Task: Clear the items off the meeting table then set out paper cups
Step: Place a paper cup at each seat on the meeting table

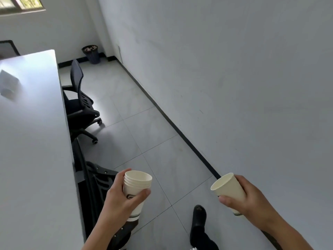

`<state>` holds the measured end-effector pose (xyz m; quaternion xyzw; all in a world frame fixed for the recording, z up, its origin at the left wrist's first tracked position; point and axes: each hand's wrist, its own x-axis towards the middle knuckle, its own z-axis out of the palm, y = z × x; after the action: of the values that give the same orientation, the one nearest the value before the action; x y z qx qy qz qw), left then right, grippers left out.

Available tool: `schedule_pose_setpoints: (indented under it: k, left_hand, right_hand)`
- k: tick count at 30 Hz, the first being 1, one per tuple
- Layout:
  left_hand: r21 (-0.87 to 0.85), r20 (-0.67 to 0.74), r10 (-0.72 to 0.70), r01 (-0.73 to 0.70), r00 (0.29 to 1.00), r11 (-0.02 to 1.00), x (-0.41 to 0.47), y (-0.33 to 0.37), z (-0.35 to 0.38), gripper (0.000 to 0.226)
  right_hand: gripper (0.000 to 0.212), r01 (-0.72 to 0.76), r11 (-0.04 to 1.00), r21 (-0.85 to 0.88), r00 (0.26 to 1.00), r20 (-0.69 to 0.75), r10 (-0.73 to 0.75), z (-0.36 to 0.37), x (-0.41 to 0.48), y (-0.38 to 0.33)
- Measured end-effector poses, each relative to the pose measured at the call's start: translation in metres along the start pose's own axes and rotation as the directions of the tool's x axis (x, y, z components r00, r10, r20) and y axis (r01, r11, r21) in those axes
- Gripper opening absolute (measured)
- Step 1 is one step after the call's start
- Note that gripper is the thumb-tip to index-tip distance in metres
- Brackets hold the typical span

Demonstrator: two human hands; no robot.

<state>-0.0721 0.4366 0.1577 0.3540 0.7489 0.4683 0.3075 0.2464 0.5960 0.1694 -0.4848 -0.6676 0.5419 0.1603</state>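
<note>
My left hand (119, 197) grips a stack of several nested cream paper cups (136, 188), held upright over the floor just right of the white meeting table (36, 141). A single paper cup (229, 188) sits in my right hand (250, 197), tilted with its mouth toward the left. Both hands hover above the grey tiled aisle between table and wall. On the table's far left lies a pale box-like item (8, 83), blurred.
Two black office chairs (81, 103) stand tucked along the table's right edge, the nearer one (97, 186) right beside my left hand. A dark waste bin (91, 54) stands in the far corner. The white wall (234, 87) runs along the right. My dark shoe (199, 217) is on the floor.
</note>
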Motion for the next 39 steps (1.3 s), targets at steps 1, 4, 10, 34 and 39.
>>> schedule_pose_setpoints:
  k: [1,4,10,34,39]
  left_hand:
    - [0.004,-0.013,-0.009,0.009,1.0,1.0,0.017,0.0,0.001,0.07]
    - [-0.002,-0.074,-0.034,0.034,0.997,0.999,0.07,0.003,0.009,0.068]
    - [-0.036,-0.208,-0.058,0.052,0.976,0.998,0.175,0.04,0.011,0.077]
    - [-0.274,-0.677,-0.309,0.161,0.668,0.948,0.43,-0.009,-0.237,0.072]
    - [-0.338,-0.774,-0.401,0.216,0.49,0.916,0.445,-0.036,-0.29,0.073]
  right_hand:
    - [0.06,-0.003,1.0,-0.018,1.0,0.027,0.004,-0.003,0.025,-0.002]
    - [0.062,-0.005,0.997,-0.077,0.996,0.088,0.012,-0.015,0.107,-0.01]
    - [0.079,0.071,0.974,-0.214,0.972,0.236,-0.019,-0.032,0.27,-0.068]
    - [0.062,0.379,0.91,-0.169,0.717,0.676,-0.172,0.246,0.648,-0.353]
    - [0.057,0.443,0.88,-0.172,0.565,0.816,-0.126,0.348,0.707,-0.393]
